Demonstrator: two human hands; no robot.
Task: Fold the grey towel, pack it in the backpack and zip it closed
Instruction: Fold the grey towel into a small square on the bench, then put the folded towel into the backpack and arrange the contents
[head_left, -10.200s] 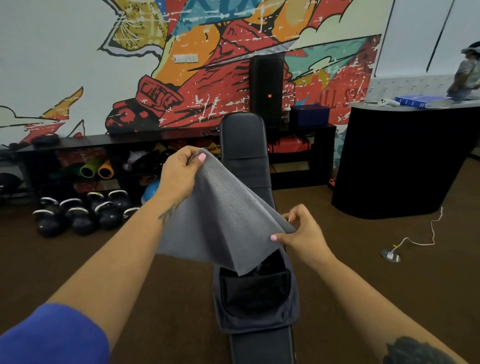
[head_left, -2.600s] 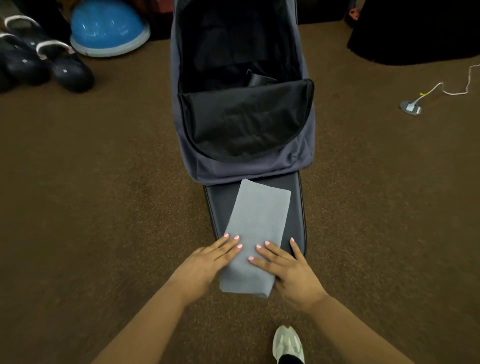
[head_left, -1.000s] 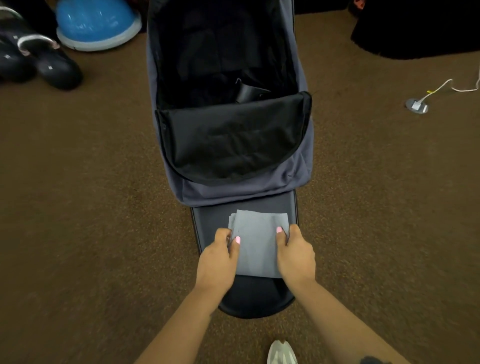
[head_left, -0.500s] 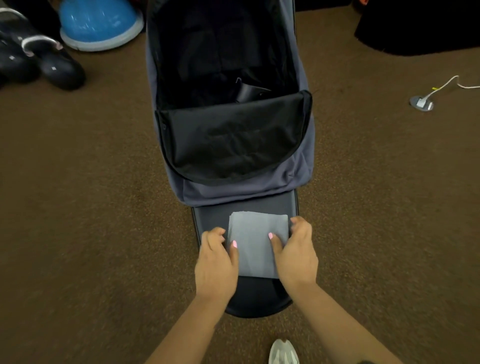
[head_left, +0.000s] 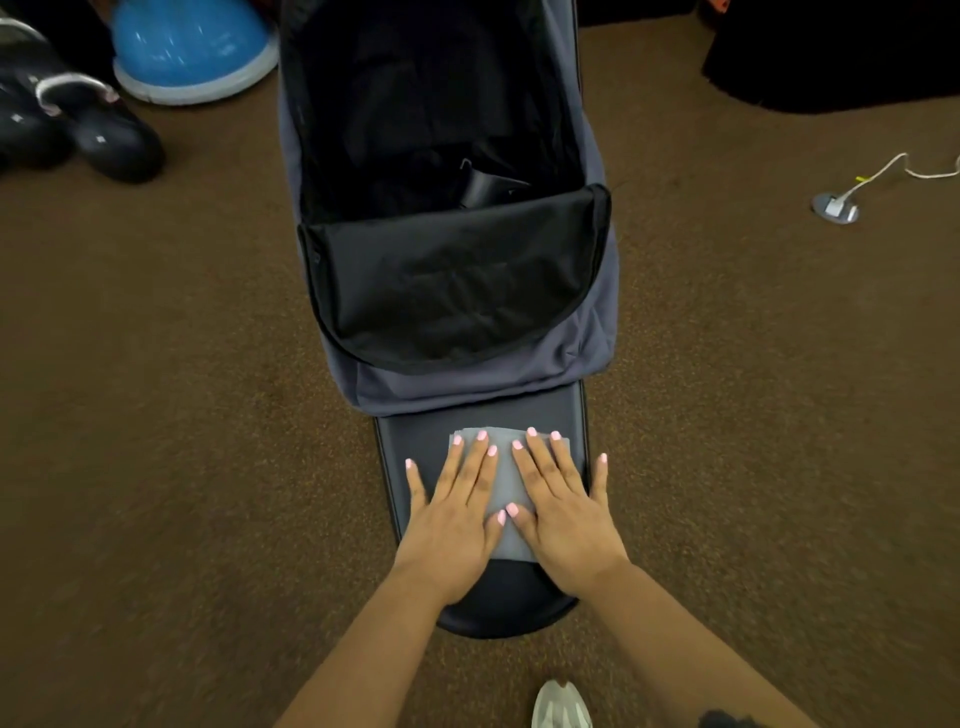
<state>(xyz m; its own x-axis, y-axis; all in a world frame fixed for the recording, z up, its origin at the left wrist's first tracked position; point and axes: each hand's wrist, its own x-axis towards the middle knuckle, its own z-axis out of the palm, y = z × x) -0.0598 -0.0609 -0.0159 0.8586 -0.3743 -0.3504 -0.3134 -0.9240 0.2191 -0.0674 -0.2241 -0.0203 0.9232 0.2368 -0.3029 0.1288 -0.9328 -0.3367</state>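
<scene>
Pressing both hands flat, fingers spread, on the folded towel (head_left: 506, 478): left hand (head_left: 457, 512) on its left half, right hand (head_left: 563, 512) on its right. Lying on the black desk (head_left: 415, 441), just before the backpack (head_left: 587, 343), gaping open, unzipped.

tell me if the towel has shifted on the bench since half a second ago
No. The grey towel sits in the same spot on the bench pad, just below the backpack.
</scene>
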